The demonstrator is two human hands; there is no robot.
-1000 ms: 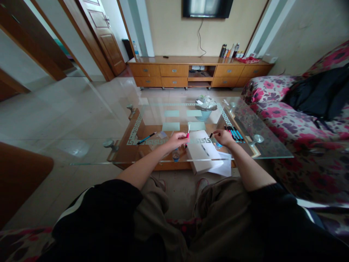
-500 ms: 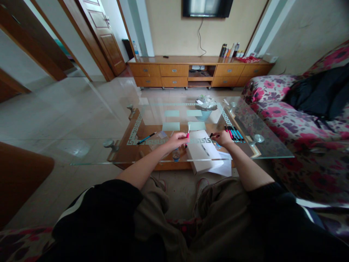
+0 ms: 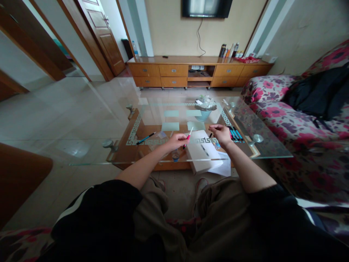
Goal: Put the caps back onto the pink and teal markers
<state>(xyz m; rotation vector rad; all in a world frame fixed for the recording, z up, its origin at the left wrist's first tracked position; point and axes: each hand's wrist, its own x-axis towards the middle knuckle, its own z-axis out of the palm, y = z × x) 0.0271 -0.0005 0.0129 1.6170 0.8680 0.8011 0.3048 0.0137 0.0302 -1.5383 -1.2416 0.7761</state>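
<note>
L hand (image 3: 176,140): pinching a red pen (image 3: 188,137) by its low end; pen tilts up and to the right, white tip over the far-left corner of the box (image 3: 201,150).
R hand (image 3: 222,134): raised just above the glass, fingers curled together, thumb and forefinger pinched on sth small and dark; too small to tell what it is, maybe a cap.
Key relation: pen's long axis points from L hand toward R hand; the gap betw. the two hands is short, only the box's far edge lies under it. R hand is nearer to the pen tip, L hand has the body.
Pen row (image 3: 235,134): several pens, black, red, blue, side by side on the glass, just right of R hand, long axes pointing away from the person.
Blue pen (image 3: 146,138): alone on the glass, well left of L hand, lying slantwise.
Box: white, flat, on the table (image 3: 152,154) near edge, betw. the hands; a dark pen-like thing (image 3: 204,150) lies on its lid; paper (image 3: 223,166) sticks out under its right side.
Bin (image 3: 204,113): seen through the glass, far side, full of rubbish.
Sofa (image 3: 297,134): flowered, at the right, w/ a dark cloth on it.
</note>
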